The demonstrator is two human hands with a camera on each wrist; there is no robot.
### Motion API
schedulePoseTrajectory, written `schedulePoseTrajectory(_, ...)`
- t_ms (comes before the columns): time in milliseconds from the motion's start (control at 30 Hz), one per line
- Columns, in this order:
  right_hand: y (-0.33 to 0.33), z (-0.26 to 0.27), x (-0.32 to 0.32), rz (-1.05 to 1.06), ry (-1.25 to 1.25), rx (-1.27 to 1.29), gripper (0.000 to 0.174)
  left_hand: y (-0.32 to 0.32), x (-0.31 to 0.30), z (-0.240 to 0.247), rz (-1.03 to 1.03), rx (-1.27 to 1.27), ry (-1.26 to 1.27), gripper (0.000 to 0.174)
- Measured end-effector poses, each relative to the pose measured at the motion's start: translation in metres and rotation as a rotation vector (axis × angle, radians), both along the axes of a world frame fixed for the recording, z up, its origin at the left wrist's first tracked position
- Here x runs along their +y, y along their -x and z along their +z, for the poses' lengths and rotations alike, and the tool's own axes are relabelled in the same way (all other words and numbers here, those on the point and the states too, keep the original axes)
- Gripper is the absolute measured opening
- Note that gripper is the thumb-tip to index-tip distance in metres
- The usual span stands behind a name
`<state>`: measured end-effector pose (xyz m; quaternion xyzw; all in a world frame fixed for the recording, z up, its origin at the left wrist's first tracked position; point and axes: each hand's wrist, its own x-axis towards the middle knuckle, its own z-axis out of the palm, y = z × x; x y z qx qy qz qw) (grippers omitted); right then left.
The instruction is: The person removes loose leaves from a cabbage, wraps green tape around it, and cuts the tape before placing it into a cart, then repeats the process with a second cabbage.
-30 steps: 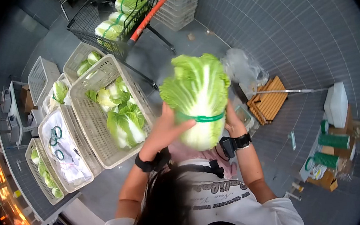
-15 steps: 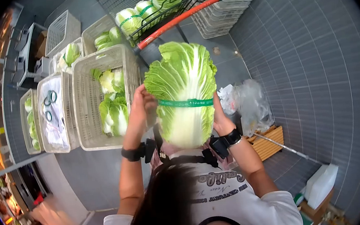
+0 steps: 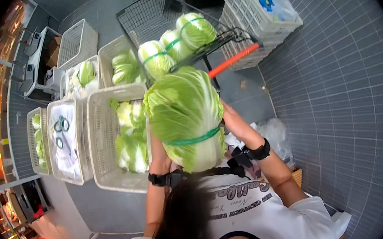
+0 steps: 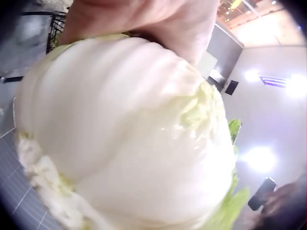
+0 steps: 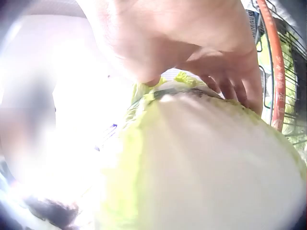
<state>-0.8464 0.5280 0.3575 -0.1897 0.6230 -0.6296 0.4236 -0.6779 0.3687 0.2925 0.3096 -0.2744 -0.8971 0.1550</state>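
A large napa cabbage (image 3: 184, 106) with a green tape band (image 3: 196, 139) round its middle is held up in front of the person's chest. My left hand (image 3: 159, 154) grips its left side, with the fingers mostly hidden behind the leaves. On the opposite side my right hand (image 3: 238, 122) holds it, fingers bent over the leaves close to the band, as the right wrist view shows. The cabbage's pale base (image 4: 124, 124) fills the left wrist view. Beyond it, three banded cabbages (image 3: 176, 44) sit in a black shopping cart (image 3: 146, 13).
The cart's red handle (image 3: 234, 61) lies just past the held cabbage. At left, a white crate (image 3: 95, 140) holds loose cabbages (image 3: 131, 150); another crate (image 3: 53, 149) carries white cloth and green tape rolls (image 3: 61, 124). Stacked crates (image 3: 237, 31) stand by the tiled wall (image 3: 332, 70).
The cabbage has turned and tilted between the hands, and now overlaps the cart's near edge in the head view. The view has swung, bringing the cart and stacked crates further in.
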Motion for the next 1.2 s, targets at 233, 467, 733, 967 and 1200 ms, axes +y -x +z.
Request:
schedulePoseTrajectory(233, 0.070, 0.010, -0.067, -0.117, 0.117, -0.596, 0.075, 0.058, -0.035, 0.043, -0.125, -0.132, -0.019, 0.080)
schedulePoseTrajectory(467, 0.184, -0.006, -0.130, 0.389, 0.202, 0.095, 0.066, 0.126, -0.116, 0.031, -0.050, -0.075, 0.146, 0.061)
schedulePoseTrajectory(733, 0.394, -0.010, -0.226, 0.988, 0.129, 0.503, 0.055, 0.276, -0.212, 0.062, -0.106, -0.025, 1.221, 0.105)
schedulePoseTrajectory(967, 0.447, -0.111, -0.297, 0.847, 0.403, 1.266, 0.081, 0.347, -0.309, -0.030, -0.544, -0.106, 2.326, 0.084)
schedulePoseTrajectory(1200, 0.425, -0.148, -0.284, 1.258, 0.068, 1.389, 0.087, 0.350, -0.276, -0.090, -0.812, -0.351, 2.114, 0.087)
